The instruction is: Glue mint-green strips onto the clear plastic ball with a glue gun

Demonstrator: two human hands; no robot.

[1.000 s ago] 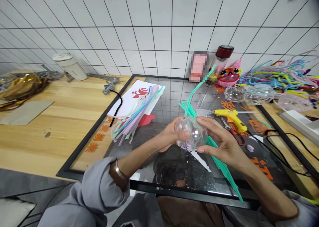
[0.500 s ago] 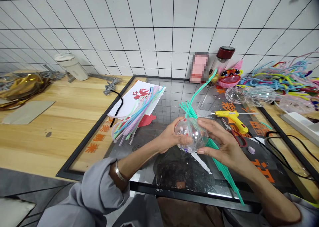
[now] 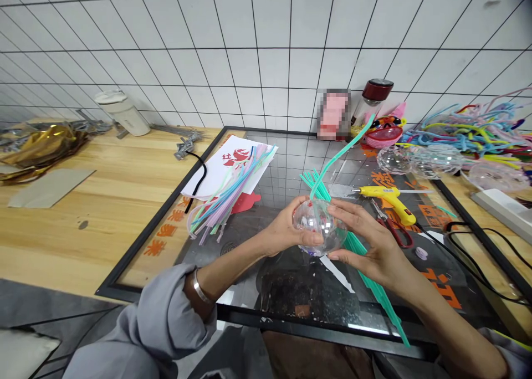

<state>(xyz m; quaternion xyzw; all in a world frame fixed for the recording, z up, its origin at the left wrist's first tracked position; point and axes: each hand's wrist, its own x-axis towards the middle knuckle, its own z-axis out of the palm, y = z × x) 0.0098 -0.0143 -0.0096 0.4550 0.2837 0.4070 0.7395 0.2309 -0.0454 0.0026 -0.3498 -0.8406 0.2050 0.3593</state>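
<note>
Both hands hold a clear ball [image 3: 318, 232] above a black-framed glass sheet [image 3: 286, 152], which lies on the table [image 3: 103, 201] by the middle of its near edge. The left hand [image 3: 286, 232] has its fingers curled around the ball's left side, and the right hand [image 3: 369, 246] has its fingers spread over the right side (the ball sits between the two palms). A green pipe cleaner [image 3: 341, 152] rises from the ball toward the far edge. A yellow glue gun [image 3: 388, 196] and scissors [image 3: 393, 232] lie just beside the right hand, toward the right edge.

Two hands, left hand [image 3: 286, 232] and right hand [image 3: 369, 246], cup a clear plastic ball [image 3: 318, 234] above a glass-topped board [image 3: 291, 279]. A yellow glue gun [image 3: 386, 197] lies just right of the ball, pastel pipe cleaners [image 3: 228, 193] to its left.
</note>
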